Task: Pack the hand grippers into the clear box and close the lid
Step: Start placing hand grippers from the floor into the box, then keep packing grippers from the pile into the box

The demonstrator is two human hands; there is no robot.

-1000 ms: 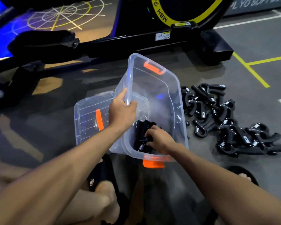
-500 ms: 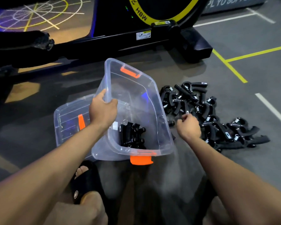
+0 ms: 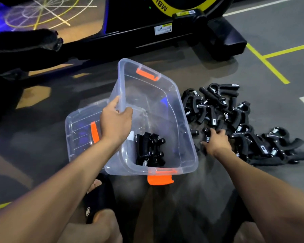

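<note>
Am steadying tilted clear box [image 3: 158, 109], left hand [image 3: 115, 122] gripping rim. Right hand [image 3: 216, 141] reaching pile of hand grippers [image 3: 235, 120], fingers [image 3: 211, 132] spread, nothing clasped yet. Grippers rigid, springy, tangle-prone; am judging foam handle best hold.

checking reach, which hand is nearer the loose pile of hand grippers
Right. The right hand touches the pile of hand grippers; the left hand grips the clear box rim, away from it.

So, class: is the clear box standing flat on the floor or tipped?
Tipped. The left hand grips the clear box by its rim, tilting its opening toward the person; the packed grippers lie bunched at the low end.
</note>
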